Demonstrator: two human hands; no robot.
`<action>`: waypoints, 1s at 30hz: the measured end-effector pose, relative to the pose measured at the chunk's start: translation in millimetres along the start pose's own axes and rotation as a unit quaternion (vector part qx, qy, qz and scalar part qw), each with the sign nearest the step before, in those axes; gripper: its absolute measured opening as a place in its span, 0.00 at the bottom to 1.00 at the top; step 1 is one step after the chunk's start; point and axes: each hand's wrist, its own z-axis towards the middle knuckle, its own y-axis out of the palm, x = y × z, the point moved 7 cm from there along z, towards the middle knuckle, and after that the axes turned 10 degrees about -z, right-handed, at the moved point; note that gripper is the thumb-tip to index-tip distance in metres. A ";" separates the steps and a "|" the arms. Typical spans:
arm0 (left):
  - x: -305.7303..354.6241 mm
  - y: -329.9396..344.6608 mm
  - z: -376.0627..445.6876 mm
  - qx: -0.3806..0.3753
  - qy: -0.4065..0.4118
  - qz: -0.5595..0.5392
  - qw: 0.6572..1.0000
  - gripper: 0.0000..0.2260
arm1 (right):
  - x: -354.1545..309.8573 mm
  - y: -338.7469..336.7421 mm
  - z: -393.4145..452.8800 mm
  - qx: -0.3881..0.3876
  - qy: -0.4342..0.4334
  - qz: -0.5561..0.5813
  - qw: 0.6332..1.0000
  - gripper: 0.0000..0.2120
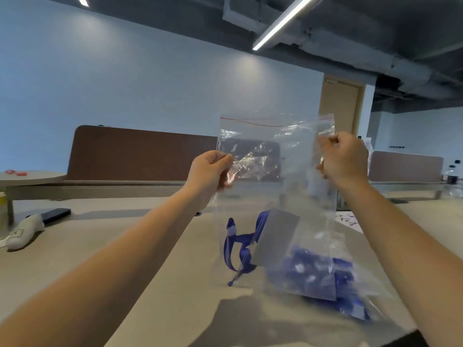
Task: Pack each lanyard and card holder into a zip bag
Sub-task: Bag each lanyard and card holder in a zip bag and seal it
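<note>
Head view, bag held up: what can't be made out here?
- Whether the zip bag seal is closed: the red-lined top is too fine to judge.
- Fingertips of the left hand and right hand: curled behind the plastic.
- Pile of packed bags on the table: blurred, count unclear.

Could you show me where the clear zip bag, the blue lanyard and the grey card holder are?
zip bag (pixel 295 146): head view, clear upper panel.
blue lanyard (pixel 234 242): head view, strap inside the bag.
grey card holder (pixel 276 236): head view, flat face.
</note>
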 end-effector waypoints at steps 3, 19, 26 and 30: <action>-29.8 39.4 18.6 -0.025 -0.055 -0.039 0.997 0.09 | 42.2 -6.4 18.2 -0.021 0.037 -0.059 0.997 0.10; -289.4 138.5 112.2 -0.118 -0.366 0.053 0.922 0.13 | 306.6 108.7 37.4 -0.191 0.273 -0.193 0.923 0.16; -332.1 127.7 101.3 -0.112 -0.364 0.304 0.873 0.16 | 331.1 113.9 -11.6 -0.300 0.410 -0.175 0.843 0.15; -337.0 125.3 97.1 -0.112 -0.396 0.349 0.842 0.23 | 351.4 104.6 -37.3 -0.337 0.458 -0.219 0.793 0.24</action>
